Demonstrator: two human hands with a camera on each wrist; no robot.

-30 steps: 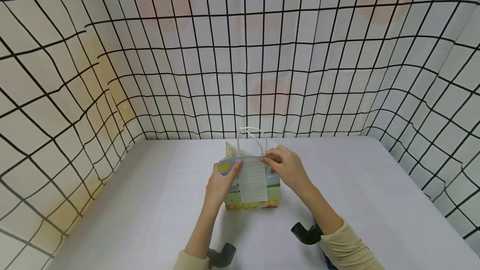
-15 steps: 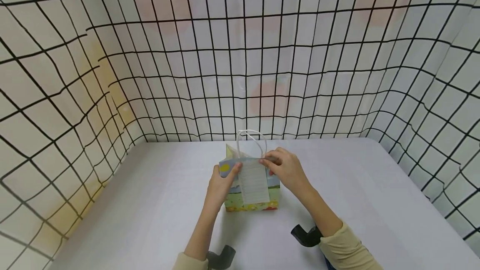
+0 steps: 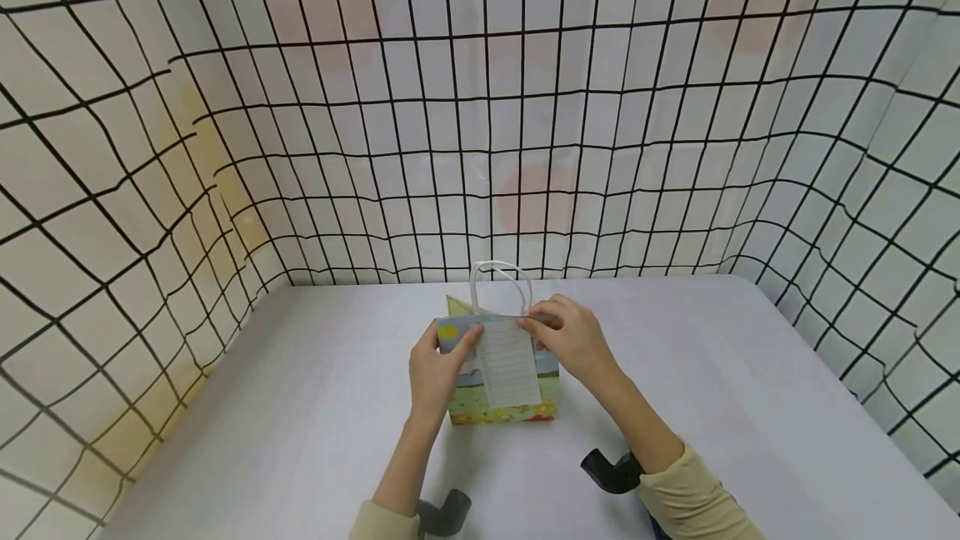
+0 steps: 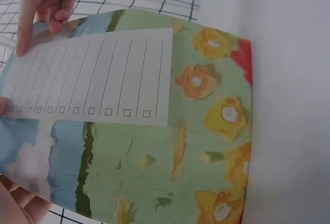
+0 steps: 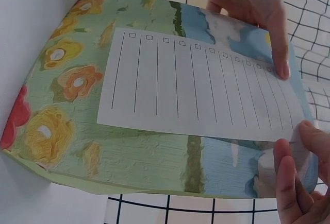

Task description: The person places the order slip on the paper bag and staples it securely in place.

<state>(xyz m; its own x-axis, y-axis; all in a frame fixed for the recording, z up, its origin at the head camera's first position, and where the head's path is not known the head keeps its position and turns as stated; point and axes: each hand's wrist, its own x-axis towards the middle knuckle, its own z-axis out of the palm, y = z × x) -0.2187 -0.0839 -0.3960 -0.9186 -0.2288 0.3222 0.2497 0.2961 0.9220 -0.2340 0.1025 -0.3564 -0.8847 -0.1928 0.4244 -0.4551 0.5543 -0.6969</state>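
Note:
A small paper gift bag (image 3: 465, 403), painted with flowers, grass and sky, stands upright on the table with white cord handles (image 3: 473, 282) raised. A white lined sheet with checkboxes (image 3: 512, 365) lies against its front, top end at the bag's upper edge. My left hand (image 3: 433, 377) grips the bag's upper left side, thumb on the sheet's corner and fingers behind. My right hand (image 3: 576, 342) pinches the sheet's top right corner at the rim. In the right wrist view, the sheet (image 5: 201, 87) slightly overhangs the painted face; the bag's inside is hidden.
A white table (image 3: 300, 423) lies beneath, backed and flanked by white walls with a black grid (image 3: 390, 148). Black elbow-shaped pieces (image 3: 611, 472) sit by both forearms. Something dark blue (image 3: 658, 527) shows partly behind the right sleeve.
The sheet's lower end has swung slightly to the right across the bag's front. Both hands keep their hold at the top edge, almost unmoved.

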